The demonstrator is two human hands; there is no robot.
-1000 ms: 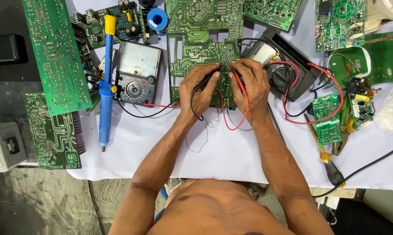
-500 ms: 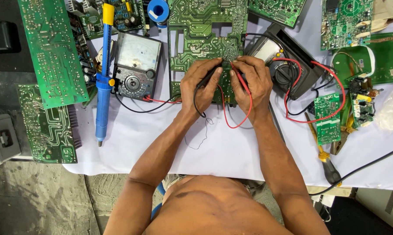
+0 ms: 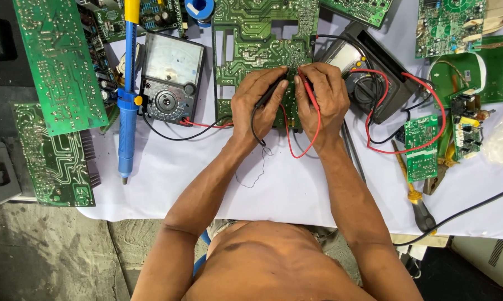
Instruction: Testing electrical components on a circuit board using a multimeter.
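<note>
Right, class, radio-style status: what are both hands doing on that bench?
Left hand holds black probe on green circuit board. Right hand holds red probe beside it. Red lead loops under the wrists; nothing blocks the board.

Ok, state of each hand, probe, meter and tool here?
left hand: holds black probe on circuit board
right hand: holds red probe on same board
analog multimeter: lying flat, leads plugged in
second meter: leads attached
desoldering pump: lying unused
screwdriver: lying unused
</note>
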